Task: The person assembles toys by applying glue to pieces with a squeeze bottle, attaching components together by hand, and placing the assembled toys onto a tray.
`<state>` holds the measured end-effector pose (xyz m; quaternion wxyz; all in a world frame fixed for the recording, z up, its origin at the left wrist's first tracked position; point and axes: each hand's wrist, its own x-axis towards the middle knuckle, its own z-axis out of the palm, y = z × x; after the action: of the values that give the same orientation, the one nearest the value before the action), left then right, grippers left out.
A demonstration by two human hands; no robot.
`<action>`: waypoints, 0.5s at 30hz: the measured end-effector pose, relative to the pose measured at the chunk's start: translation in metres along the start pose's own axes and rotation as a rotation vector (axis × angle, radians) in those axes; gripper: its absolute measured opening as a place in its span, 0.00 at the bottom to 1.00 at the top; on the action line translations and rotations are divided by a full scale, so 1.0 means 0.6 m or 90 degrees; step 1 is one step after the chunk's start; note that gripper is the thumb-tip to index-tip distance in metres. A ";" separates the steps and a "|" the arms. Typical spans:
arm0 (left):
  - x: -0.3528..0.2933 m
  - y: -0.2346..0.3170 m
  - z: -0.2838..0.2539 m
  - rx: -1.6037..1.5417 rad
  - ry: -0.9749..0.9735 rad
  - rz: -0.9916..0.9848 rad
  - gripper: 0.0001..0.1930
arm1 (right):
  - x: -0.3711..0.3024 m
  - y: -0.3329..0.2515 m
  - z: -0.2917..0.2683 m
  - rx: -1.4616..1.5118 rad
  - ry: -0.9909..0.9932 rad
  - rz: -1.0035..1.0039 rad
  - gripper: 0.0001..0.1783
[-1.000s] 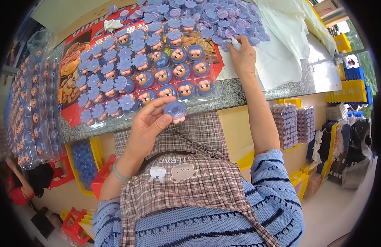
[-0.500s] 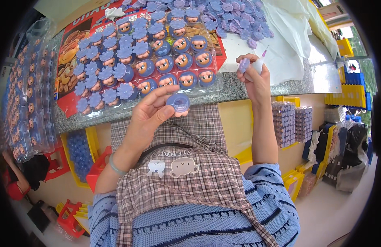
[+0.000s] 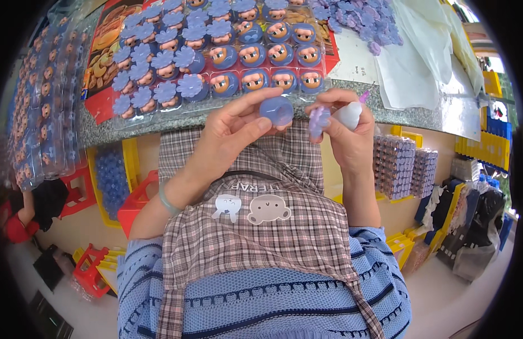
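Note:
Between the thumb and fingers of my left hand is a round blue doll head, its hollow side turned up. Close to its right, my right hand pinches a purple flower-shaped piece at the fingertips. That same hand also keeps a small white squeeze bottle with a purple tip against its fingers. A small gap shows between the flower piece and the doll head. Beyond my hands, a clear plastic tray holds rows of blue doll heads; those on the left carry blue flower pieces, several on the right show none.
A heap of purple flower pieces lies at the back of the speckled counter, beside white plastic sheeting. Stacked filled trays stand at the left. Below are a yellow crate of blue parts and red crates.
My right hand has come left and down, bringing the flower piece and bottle close to the doll head. My left hand has shifted right and up. The view has moved slightly.

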<state>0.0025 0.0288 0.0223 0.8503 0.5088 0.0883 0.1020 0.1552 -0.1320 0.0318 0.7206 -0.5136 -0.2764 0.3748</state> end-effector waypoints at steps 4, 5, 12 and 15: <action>-0.002 -0.004 0.008 -0.001 0.043 0.041 0.21 | 0.002 0.001 0.030 -0.201 0.009 -0.098 0.14; -0.002 -0.006 0.006 0.043 0.046 0.055 0.21 | 0.002 0.002 0.036 -0.263 0.007 -0.150 0.14; -0.007 -0.004 -0.007 0.266 0.013 0.123 0.22 | 0.000 0.002 0.053 -0.353 0.032 -0.157 0.15; -0.011 -0.001 -0.004 0.390 0.031 0.157 0.22 | 0.000 0.003 0.050 -0.416 0.027 -0.190 0.16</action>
<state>-0.0041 0.0289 0.0208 0.6368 0.7449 0.0732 0.1852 0.1311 -0.1155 0.0398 0.5706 -0.6785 -0.4389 0.1465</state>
